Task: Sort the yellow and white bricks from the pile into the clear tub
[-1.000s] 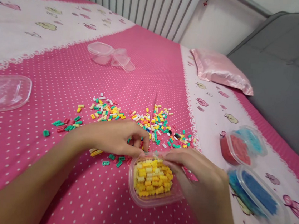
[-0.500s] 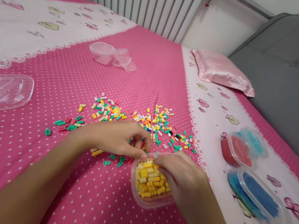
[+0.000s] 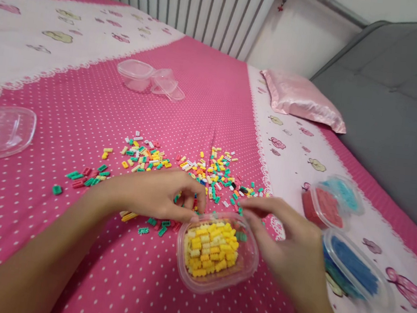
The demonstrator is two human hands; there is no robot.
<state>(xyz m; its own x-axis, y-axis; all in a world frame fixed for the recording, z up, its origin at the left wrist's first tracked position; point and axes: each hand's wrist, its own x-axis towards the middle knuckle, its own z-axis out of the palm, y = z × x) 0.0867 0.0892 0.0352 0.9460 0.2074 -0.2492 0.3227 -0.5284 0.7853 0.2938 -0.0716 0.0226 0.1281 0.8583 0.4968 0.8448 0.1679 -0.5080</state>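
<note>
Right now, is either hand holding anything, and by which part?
The left hand seems to touch the clear box at its far-left rim; a grip can't be confirmed. Whether the right hand holds anything can't be told.

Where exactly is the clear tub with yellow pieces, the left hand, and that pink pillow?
clear tub [image 3: 208, 286]: head view, on its near rim.
left hand [image 3: 164, 192]: head view, on its back.
pink pillow [image 3: 302, 99]: head view, mid upper face.

Left forearm [image 3: 46, 243] stretched diagonally inward; left hand [image 3: 165, 191] turned rightward, fingers curled under, thumb extended. Right forearm [image 3: 321, 310] angled inward from lower right; right hand [image 3: 290, 233] pointed leftward, fingertips and thumb held close.
</note>
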